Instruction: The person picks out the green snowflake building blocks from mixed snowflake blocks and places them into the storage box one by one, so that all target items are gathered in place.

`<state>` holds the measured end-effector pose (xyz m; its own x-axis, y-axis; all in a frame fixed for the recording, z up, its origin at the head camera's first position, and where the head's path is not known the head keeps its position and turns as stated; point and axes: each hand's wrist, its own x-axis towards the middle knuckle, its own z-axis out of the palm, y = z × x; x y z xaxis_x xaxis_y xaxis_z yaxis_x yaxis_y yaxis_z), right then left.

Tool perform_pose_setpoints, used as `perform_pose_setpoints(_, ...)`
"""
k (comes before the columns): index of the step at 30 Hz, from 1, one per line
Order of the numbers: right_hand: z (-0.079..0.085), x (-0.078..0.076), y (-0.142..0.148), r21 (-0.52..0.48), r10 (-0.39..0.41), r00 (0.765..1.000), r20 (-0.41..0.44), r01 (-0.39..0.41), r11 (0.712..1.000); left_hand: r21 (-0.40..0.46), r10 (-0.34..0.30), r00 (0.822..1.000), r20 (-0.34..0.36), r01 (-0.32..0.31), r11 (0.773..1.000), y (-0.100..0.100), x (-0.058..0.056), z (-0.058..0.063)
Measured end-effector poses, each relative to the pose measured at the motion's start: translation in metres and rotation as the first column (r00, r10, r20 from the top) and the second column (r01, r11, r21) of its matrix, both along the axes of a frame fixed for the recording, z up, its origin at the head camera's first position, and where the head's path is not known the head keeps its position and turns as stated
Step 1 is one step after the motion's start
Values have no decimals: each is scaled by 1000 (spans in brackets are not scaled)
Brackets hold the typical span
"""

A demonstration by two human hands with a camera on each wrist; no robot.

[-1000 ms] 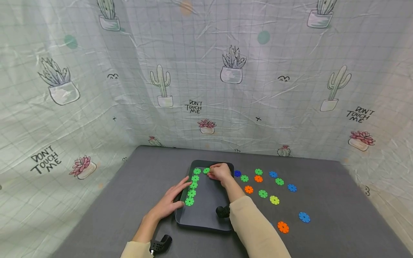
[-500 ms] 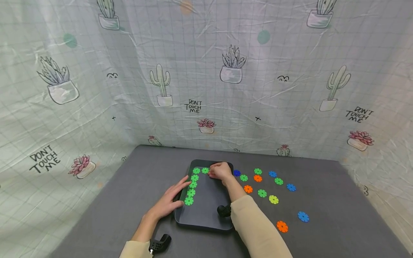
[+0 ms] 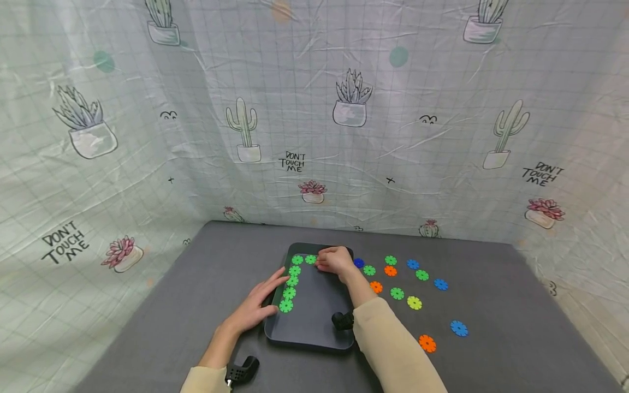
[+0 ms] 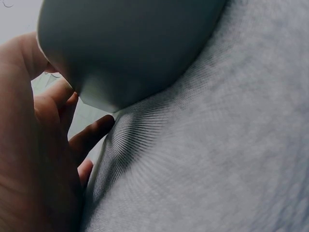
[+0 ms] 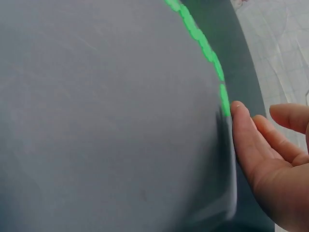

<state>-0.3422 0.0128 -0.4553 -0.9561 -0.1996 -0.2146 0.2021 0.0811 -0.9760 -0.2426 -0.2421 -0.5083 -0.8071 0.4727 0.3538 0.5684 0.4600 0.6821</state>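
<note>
A dark tray [image 3: 314,327] lies on the grey table. Along its left side runs a column of green notched discs [image 3: 289,293], with another green disc [image 3: 311,259] beside the top one at the far end. My left hand [image 3: 253,308] rests on the tray's left rim, fingers spread; in the left wrist view, fingers [image 4: 91,137] show beside the tray's outer wall [image 4: 130,53]. My right hand [image 3: 336,261] is inside the tray's far end, just right of that second disc. In the right wrist view its fingertip is at the disc's edge [image 5: 224,99], and the thumb stands apart.
Right of the tray, loose discs lie scattered on the table: orange [image 3: 427,343], blue [image 3: 459,328], yellow [image 3: 414,302], green [image 3: 397,293] and dark blue [image 3: 359,263]. A patterned curtain [image 3: 314,109] hangs behind the table.
The right fingers have eased slightly away from the far-end green disc, which now shows more fully. The left hand stays on the rim. The whole head view has shifted slightly.
</note>
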Motion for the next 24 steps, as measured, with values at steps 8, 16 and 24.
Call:
perform_pose_setpoints(8, 13, -1, 12, -55, 24, 1000, -7, -24, 998, -13, 9, 1000, -4, -9, 1000, -1, -1, -4)
perform_pose_setpoints(16, 36, 2, 33, -81, 33, 999, -36, -35, 996, -8, -5, 1000, -13, 5, 1000, 0, -1, -2)
perform_pose_setpoints(24, 56, 13, 66, -50, 93, 991, -96, -98, 994, -7, -5, 1000, -24, 5, 1000, 0, -2, -4)
